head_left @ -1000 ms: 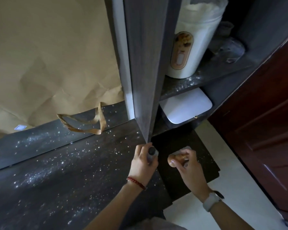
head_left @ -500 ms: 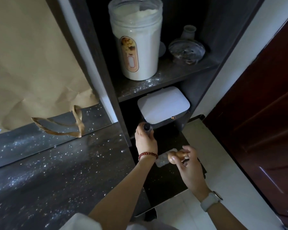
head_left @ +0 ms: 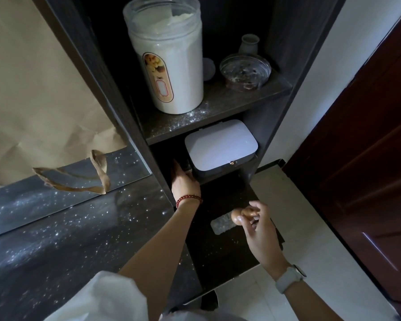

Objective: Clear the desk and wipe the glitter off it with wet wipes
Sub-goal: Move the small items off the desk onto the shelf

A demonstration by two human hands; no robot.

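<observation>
Two hands work beside the dark, glitter-strewn table (head_left: 63, 239): nearest, the right hand (head_left: 258, 230) pinches a clear bottle with a round wooden stopper (head_left: 227, 222) over the cabinet's lowest shelf. Farther in, the left hand (head_left: 183, 181) reaches into the middle compartment just beside a white-lidded box (head_left: 220, 147); its fingers are lost in shadow, so its grip cannot be told. Above, a tall white jar (head_left: 169, 56) and a glass dish (head_left: 245, 71) stand on the glittered upper shelf (head_left: 218, 110).

dark glitter-speckled desk (head_left: 67, 239), white box (head_left: 220, 147), maroon door (head_left: 368, 158)
</observation>
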